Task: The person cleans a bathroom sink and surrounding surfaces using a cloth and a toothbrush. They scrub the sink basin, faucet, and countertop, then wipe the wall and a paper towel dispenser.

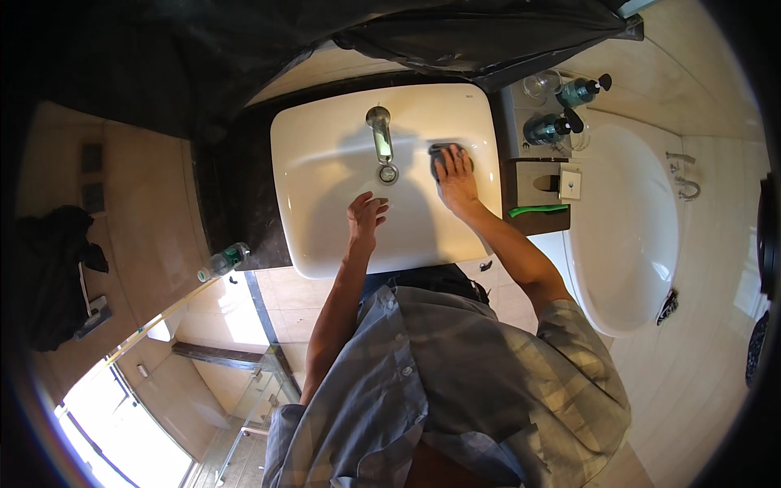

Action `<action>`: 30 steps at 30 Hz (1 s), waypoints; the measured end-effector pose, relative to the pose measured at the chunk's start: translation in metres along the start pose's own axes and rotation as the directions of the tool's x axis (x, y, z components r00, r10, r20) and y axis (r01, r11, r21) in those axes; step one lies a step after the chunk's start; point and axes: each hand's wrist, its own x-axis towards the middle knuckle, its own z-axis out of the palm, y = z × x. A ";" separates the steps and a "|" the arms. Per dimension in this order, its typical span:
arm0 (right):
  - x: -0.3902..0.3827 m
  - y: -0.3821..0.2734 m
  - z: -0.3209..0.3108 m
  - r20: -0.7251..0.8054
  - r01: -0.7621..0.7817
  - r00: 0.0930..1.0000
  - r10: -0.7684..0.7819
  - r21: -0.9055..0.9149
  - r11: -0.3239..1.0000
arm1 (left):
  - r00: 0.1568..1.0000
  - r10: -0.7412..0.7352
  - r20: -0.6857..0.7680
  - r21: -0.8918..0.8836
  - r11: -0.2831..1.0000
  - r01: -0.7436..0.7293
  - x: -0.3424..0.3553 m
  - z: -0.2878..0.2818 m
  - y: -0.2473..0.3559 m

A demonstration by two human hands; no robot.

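A white rectangular washbasin (pixel 309 203) with a chrome tap (pixel 378 122) and round drain (pixel 388 174) fills the middle. My right hand (pixel 455 179) presses a dark grey cloth or pad (pixel 437 153) against the basin's right inner slope, its fingers spread over it. My left hand (pixel 366 215) hovers over the basin below the drain, fingers loosely bent and apart, apparently holding nothing.
Right of the basin stand pump bottles (pixel 547 128), a small box (pixel 569 185) and a green brush-like item (pixel 538 209), with a bathtub (pixel 618 252) beyond. A clear bottle (pixel 224 260) lies at the counter's left edge. Black fabric (pixel 122 57) hangs along the top.
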 end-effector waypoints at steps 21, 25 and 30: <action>-0.066 -0.159 0.000 0.010 -0.099 0.995 0.104 0.410 0.907 | 0.998 -0.035 0.046 0.124 0.992 0.029 0.002 -0.044 0.001; -0.044 -0.217 -0.016 -0.229 0.327 0.944 -0.236 0.715 0.617 | 0.984 0.175 -0.034 0.122 0.978 -0.169 0.014 -0.065 -0.009; -0.074 -0.220 -0.042 -0.244 0.275 0.958 -0.150 0.636 0.721 | 0.976 0.218 0.012 0.120 0.969 -0.217 0.008 -0.068 0.012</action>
